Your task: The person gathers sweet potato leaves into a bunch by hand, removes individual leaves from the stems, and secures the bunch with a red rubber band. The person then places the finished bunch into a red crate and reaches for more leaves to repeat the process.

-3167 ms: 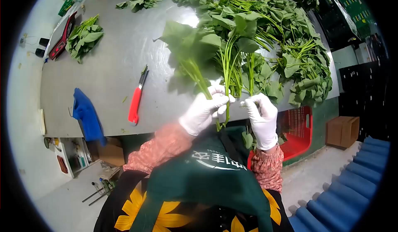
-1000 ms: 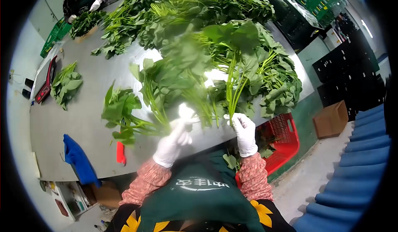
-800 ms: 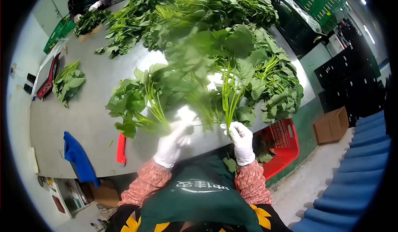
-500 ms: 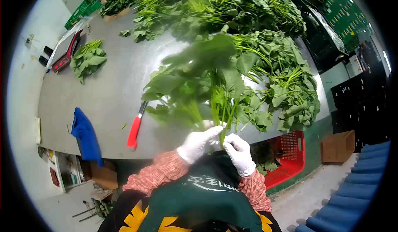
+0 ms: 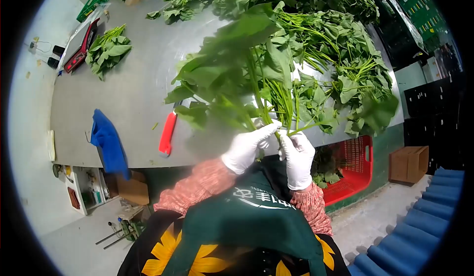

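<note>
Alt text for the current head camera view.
White-gloved left hand holds a bunch of leafy greens as the right hand pinches a stem at a metal table. A red-handled knife lies left; piled greens lie right.

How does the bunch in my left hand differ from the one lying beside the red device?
The held bunch is gripped in your left hand; the lying bunch rests on the table. The held bunch's stems point toward you, the lying bunch's away. The held bunch looks partly blurred, the lying bunch sharper. Both are leafy and green.
</note>
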Available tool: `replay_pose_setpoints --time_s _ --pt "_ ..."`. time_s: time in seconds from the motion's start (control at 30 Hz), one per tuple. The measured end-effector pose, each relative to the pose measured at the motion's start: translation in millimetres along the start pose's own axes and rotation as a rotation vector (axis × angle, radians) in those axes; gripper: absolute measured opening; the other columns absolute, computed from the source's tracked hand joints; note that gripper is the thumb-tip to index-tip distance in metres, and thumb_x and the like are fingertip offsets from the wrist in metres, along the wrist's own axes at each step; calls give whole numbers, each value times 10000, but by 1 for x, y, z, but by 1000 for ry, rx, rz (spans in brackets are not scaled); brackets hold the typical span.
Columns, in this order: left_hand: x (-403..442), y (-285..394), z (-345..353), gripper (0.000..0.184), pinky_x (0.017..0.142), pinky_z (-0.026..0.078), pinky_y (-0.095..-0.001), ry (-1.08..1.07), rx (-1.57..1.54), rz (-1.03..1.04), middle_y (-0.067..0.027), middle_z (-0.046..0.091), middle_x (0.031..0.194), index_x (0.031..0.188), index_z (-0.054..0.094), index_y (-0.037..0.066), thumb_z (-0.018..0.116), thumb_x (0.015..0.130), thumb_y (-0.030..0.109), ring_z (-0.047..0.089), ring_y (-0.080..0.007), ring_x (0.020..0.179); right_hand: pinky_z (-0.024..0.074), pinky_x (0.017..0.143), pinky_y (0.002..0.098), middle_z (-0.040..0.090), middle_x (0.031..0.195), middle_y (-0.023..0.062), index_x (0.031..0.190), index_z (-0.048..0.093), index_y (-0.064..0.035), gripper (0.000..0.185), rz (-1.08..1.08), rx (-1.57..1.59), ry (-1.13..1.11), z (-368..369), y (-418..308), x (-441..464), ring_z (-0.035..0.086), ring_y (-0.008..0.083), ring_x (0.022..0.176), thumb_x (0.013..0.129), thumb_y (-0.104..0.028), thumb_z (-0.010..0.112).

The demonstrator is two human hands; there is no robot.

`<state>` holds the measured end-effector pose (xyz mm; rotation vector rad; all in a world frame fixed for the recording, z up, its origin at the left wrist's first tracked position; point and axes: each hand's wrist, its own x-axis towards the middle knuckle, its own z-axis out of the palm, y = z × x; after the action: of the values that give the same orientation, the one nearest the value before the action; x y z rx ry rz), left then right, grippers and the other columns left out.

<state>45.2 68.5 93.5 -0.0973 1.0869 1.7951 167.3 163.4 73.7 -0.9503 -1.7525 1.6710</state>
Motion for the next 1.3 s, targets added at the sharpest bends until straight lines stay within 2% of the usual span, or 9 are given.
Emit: replay_pose_setpoints --time_s 0.13,0.23,0.37,0.53,0.6,0.77,0.9,1.03,1.3 --pt "7 13 -10 94 506 283 -240 -7 -167 141 70 427 575 981 669 3 652 929 80 356 -53 492 476 563 200 650 911 52 1047 650 27 205 -4 340 251 -35 -8 14 583 78 672 975 -160 606" --pt "15 17 -42 135 583 391 -258 -145 -195 198 10 566 718 1054 646 8 615 953 92 469 -79 585 541 658 184 618 940 71 1255 549 28 327 104 1160 267 -130 73 41 592 100 737 1004 -181 556" --pt "14 19 -25 156 781 526 -346 -122 -129 274 -90 646 1005 1089 621 8 587 958 84 629 -156 837 563 713 250 480 1423 229 1467 272 71 730 287 1638 18 -114 52 27 659 175 849 976 -375 577" --pt "6 16 -17 229 744 583 -337 -291 -156 160 -157 611 1213 1155 571 -11 576 941 67 675 -223 932 429 592 145 681 992 81 1333 499 71 453 138 628 -125 -39 -6 32 572 43 701 985 -208 581" --pt "2 14 -18 253 597 490 -228 -289 -25 121 -165 636 1056 1204 516 -16 509 960 50 612 -136 682 463 637 177 693 964 55 1234 609 31 307 128 258 -72 -11 -49 35 573 60 707 941 -59 605" --pt "-4 0 -21 164 531 396 -198 -274 -12 61 -45 614 761 1113 539 47 514 952 67 540 -107 604 506 827 242 620 1214 88 1226 637 4 321 -147 365 -286 25 -69 43 587 125 1071 905 14 628" --pt "-3 -6 -27 235 470 375 -222 -122 111 -23 -15 553 733 1098 551 66 564 867 29 512 -96 554 518 805 295 630 1082 128 1251 631 -17 459 -269 -160 -372 30 -64 43 636 198 932 815 -95 749" --pt "-6 0 -18 196 471 359 -230 -163 145 66 -10 543 702 1056 553 57 569 862 31 487 -90 536 503 680 319 672 835 80 978 745 -69 236 -674 -602 -165 28 -48 39 624 230 744 746 -31 764" --pt "-1 9 -31 225 610 441 -198 -250 69 108 -30 632 871 1098 603 27 555 931 169 562 -72 682 508 672 324 654 816 109 880 702 -5 125 -705 -461 -161 26 -37 25 635 251 739 762 28 725"
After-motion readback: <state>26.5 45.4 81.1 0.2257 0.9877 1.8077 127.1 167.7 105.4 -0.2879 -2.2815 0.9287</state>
